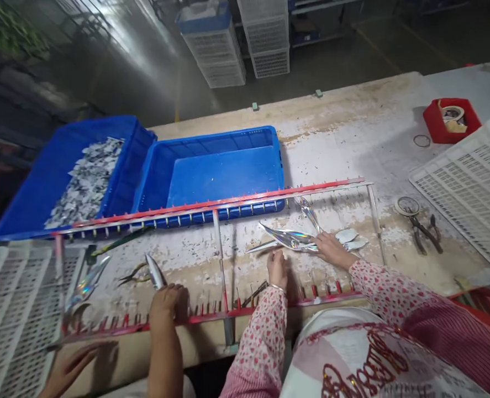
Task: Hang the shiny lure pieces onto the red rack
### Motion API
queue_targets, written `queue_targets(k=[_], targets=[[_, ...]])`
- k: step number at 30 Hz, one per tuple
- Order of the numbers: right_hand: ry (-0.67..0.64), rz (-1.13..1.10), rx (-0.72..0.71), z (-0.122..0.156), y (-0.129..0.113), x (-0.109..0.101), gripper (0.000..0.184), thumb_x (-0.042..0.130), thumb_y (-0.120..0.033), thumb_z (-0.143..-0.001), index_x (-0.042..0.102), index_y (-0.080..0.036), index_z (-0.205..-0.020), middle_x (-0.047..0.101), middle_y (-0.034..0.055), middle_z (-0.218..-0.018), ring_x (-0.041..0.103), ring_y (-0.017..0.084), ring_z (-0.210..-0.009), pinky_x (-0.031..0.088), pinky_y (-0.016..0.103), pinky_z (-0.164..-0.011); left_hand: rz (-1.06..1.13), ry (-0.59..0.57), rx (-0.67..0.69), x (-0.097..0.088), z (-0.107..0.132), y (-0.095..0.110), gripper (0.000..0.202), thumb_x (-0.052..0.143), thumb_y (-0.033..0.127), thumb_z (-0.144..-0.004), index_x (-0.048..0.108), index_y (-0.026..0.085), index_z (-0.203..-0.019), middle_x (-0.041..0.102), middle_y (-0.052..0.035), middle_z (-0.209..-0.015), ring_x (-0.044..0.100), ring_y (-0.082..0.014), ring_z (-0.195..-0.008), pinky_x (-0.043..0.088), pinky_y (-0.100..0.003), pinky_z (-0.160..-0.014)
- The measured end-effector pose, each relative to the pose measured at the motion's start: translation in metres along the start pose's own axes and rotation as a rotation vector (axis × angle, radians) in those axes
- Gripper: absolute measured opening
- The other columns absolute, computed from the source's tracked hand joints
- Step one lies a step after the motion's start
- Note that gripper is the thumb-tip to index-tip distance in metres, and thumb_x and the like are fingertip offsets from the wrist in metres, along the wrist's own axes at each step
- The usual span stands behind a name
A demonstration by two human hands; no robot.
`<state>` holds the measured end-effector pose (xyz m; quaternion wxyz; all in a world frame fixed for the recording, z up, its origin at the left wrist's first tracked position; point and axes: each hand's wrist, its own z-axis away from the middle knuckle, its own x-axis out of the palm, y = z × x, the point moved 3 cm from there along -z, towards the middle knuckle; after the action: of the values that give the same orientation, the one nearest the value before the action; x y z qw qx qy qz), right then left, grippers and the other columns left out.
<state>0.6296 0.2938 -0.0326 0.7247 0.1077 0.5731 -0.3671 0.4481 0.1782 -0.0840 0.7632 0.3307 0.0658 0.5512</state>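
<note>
While the right hand (331, 249) pins the shiny fish-shaped lure (288, 239) flat at two o'clock on the table (352, 143), the left hand (277, 268) seemingly pinches scissors (258, 247) for trimming.

The holographic fish-shaped lure body (288, 239) lies flat on the counter (352, 138), near its near edge and right of centre. The body is long, slim and pointed at both ends, with a silver foil skin showing rainbow reflections. Its long axis runs roughly parallel to the near edge, the left tip raised slightly toward the far edge. The right end is under the fingers of the right hand (331, 249). A second lure body (309, 213) of the same finish stands tilted just beyond it, toward the far edge. The left hand (277, 268) rests just in front of the first body.
</note>
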Motion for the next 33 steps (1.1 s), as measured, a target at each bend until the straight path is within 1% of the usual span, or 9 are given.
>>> queue_targets(k=[3,7,10,14,19,25,28,31,33], targets=[[0.102,0.04,-0.023,0.015,0.01,-0.002,0.063,0.069,-0.034,-0.085,0.046,-0.017,-0.141,0.05,0.0171,-0.135,0.043,0.032,-0.125,0.038,0.045,-0.104,0.049,0.048,-0.024,-0.022,0.018,-0.006,0.04,0.074,0.015,-0.067,0.052,0.019,-0.1,0.06,0.0005,-0.089,0.06,-0.0069,-0.076,0.048,-0.02,-0.075],[0.206,0.08,0.191,0.042,0.036,0.001,0.068,0.069,-0.03,-0.082,0.043,-0.011,-0.142,0.041,0.0216,-0.143,0.036,0.036,-0.13,0.036,0.046,-0.106,-0.017,0.047,0.068,-0.046,0.046,-0.006,0.049,0.079,0.021,-0.063,0.057,0.017,-0.106,0.064,-0.0072,-0.108,0.063,-0.0125,-0.093,0.048,-0.028,-0.089],[0.231,0.092,0.321,0.063,0.052,0.005,0.06,0.065,-0.027,-0.084,0.045,-0.01,-0.138,0.043,0.0217,-0.14,0.038,0.034,-0.128,0.038,0.044,-0.105,-0.105,0.012,0.125,-0.057,0.066,-0.002,0.053,0.081,0.032,-0.06,0.058,0.016,-0.105,0.067,-0.0073,-0.1,0.064,-0.0137,-0.087,0.048,-0.029,-0.086],[0.083,0.112,0.372,0.082,0.066,0.011,0.046,0.06,-0.021,-0.086,0.051,-0.011,-0.13,0.055,0.0174,-0.125,0.047,0.03,-0.116,0.041,0.04,-0.1,-0.233,-0.034,0.124,-0.059,0.08,-0.001,0.057,0.083,0.037,-0.053,0.06,0.015,-0.1,0.068,-0.0067,-0.093,0.063,-0.0139,-0.08,0.049,-0.025,-0.073],[0.004,0.112,0.418,0.087,0.085,0.011,0.028,0.042,-0.016,-0.096,0.06,-0.015,-0.117,0.058,0.0138,-0.118,0.049,0.026,-0.112,0.043,0.037,-0.093,-0.371,-0.172,0.095,-0.035,0.088,-0.009,0.061,0.085,0.045,-0.05,0.062,0.014,-0.097,0.069,-0.0072,-0.09,0.063,-0.0146,-0.077,0.047,-0.023,-0.065],[0.058,-0.038,0.385,0.081,0.094,0.01,0.023,0.051,-0.023,-0.095,0.064,-0.017,-0.113,0.059,0.0118,-0.121,0.05,0.025,-0.116,0.042,0.037,-0.096,-0.456,-0.266,0.113,0.002,0.115,-0.022,0.066,0.085,0.052,-0.052,0.061,0.015,-0.101,0.068,-0.0071,-0.096,0.065,-0.0167,-0.084,0.05,-0.027,-0.075],[0.068,-0.3,0.394,0.079,0.095,0.014,0.021,0.057,-0.027,-0.093,0.068,-0.017,-0.109,0.063,0.0093,-0.115,0.055,0.022,-0.11,0.043,0.033,-0.093,-0.5,-0.32,0.143,0.021,0.123,-0.034,0.064,0.083,0.053,-0.059,0.061,0.016,-0.107,0.067,-0.0099,-0.107,0.064,-0.0203,-0.099,0.05,-0.032,-0.088],[0.102,-0.665,0.391,0.078,0.086,0.015,0.021,0.059,-0.026,-0.091,0.07,-0.014,-0.104,0.066,0.0075,-0.106,0.059,0.02,-0.099,0.045,0.029,-0.087,-0.497,-0.362,0.182,0.045,0.128,-0.049,0.066,0.083,0.05,-0.065,0.058,0.019,-0.118,0.062,-0.0121,-0.126,0.057,-0.0233,-0.119,0.042,-0.038,-0.105],[0.097,-0.935,0.289,0.08,0.07,0.011,0.022,0.058,-0.025,-0.09,0.069,-0.011,-0.103,0.068,0.0063,-0.101,0.061,0.018,-0.092,0.046,0.027,-0.083,-0.454,-0.411,0.197,0.064,0.131,-0.059,0.066,0.082,0.047,-0.068,0.057,0.022,-0.123,0.058,-0.0114,-0.133,0.053,-0.0237,-0.126,0.037,-0.039,-0.111]])
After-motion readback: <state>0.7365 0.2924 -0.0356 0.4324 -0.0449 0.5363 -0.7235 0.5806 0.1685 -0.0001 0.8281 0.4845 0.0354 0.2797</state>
